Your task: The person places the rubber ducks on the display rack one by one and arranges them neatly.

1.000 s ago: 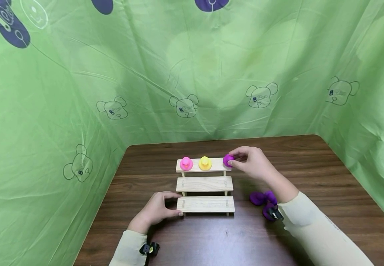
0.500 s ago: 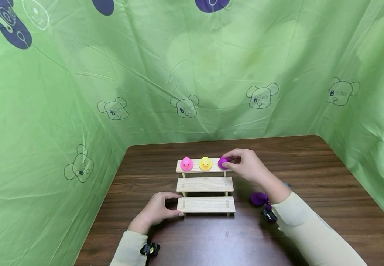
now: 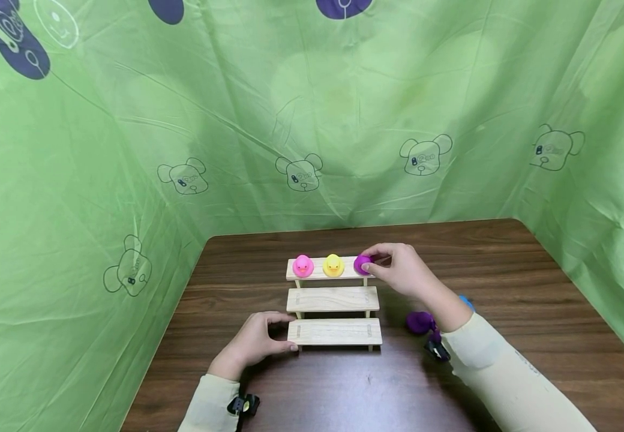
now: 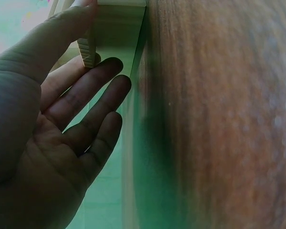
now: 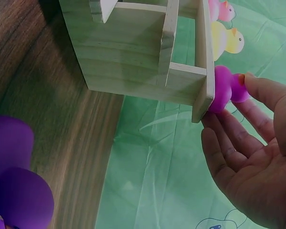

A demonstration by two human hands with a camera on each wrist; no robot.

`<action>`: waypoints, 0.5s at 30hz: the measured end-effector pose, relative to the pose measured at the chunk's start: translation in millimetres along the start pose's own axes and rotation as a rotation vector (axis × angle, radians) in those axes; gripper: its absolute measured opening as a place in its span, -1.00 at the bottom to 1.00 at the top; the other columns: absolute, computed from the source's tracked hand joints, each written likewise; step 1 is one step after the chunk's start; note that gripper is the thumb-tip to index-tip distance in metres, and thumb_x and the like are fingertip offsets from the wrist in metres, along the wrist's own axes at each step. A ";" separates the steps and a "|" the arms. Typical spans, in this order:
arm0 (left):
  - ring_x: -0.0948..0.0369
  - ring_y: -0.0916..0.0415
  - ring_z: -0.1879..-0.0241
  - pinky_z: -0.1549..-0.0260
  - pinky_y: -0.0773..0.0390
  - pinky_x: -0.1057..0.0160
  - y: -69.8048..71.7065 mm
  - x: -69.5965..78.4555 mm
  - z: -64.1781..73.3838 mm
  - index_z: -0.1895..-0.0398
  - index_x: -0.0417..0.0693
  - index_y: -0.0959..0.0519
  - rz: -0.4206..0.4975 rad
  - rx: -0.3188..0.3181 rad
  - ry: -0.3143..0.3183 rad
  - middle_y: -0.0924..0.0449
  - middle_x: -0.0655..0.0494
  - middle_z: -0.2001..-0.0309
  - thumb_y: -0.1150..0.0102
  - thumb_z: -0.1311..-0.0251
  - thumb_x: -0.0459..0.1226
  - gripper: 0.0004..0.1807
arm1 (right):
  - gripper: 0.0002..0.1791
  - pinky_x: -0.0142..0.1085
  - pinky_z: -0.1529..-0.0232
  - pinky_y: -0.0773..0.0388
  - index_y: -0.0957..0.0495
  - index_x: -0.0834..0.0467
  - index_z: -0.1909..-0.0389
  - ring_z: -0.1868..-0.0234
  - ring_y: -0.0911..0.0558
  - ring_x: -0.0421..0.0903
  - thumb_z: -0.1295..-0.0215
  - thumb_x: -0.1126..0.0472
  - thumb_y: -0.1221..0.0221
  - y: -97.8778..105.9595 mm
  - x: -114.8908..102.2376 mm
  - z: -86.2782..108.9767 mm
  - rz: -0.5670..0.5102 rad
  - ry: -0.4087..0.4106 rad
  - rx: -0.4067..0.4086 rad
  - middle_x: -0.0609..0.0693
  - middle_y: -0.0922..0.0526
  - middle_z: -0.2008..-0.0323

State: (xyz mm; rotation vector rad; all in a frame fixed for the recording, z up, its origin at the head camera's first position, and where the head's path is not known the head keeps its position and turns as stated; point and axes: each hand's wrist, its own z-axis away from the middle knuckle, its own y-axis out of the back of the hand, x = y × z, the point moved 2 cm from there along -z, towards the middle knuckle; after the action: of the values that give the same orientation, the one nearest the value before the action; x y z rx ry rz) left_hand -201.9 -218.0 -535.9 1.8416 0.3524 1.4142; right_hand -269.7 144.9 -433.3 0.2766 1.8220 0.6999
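Observation:
A three-tier wooden stand (image 3: 333, 332) stands on the table. On its top step sit a pink rubber duck (image 3: 303, 266), a yellow rubber duck (image 3: 333, 265) and, at the right end, a purple rubber duck (image 3: 362, 264). My right hand (image 3: 402, 270) pinches that purple duck between thumb and fingers; the right wrist view shows the duck (image 5: 222, 89) at the board's end, thumb at its beak. My left hand (image 3: 254, 342) grips the left end of the lowest step, thumb at the front edge and a finger behind; its other fingers (image 4: 102, 129) hang free.
More purple ducks (image 3: 420, 323) lie on the table right of the stand, partly hidden by the right forearm. A blue thing (image 3: 467, 302) shows behind that forearm. Green printed curtain (image 3: 301, 120) surrounds the wooden table (image 3: 247, 258).
My right hand has moved the purple duck a little left along the top step, then held still there. A blue thing has come into view behind the forearm. My left hand stays put.

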 end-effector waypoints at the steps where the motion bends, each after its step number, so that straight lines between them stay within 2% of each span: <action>1: 0.28 -0.64 -0.07 -0.17 -0.59 0.11 0.0 0.1 0.1 -0.04 0.10 -0.77 0.000 0.000 0.001 -0.76 0.32 0.02 -0.73 0.09 -0.04 -0.44 | -0.78 -0.16 0.11 -0.71 -0.77 0.03 0.00 0.17 -0.75 -0.03 -0.38 0.12 -0.42 0.0 0.0 0.1 0.001 -0.003 0.000 -0.08 -0.78 0.19; 15: 0.26 -0.64 -0.08 -0.18 -0.60 0.10 -1.0 -1.9 -0.4 -0.04 0.11 -0.76 0.003 0.003 -0.010 -0.75 0.33 0.01 -0.72 0.08 -0.04 -0.45 | -0.73 -0.15 0.10 -0.72 -0.76 0.00 -0.05 0.18 -0.76 -0.13 -0.36 0.10 -0.43 1.2 -1.5 1.2 0.040 -0.013 0.000 -0.07 -0.79 0.12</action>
State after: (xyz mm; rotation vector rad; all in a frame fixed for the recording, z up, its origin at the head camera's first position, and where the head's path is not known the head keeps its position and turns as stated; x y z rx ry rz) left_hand -202.7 -218.4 -537.9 1.8522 0.3472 1.4061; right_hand -268.2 145.4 -431.6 0.3175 1.8079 0.7246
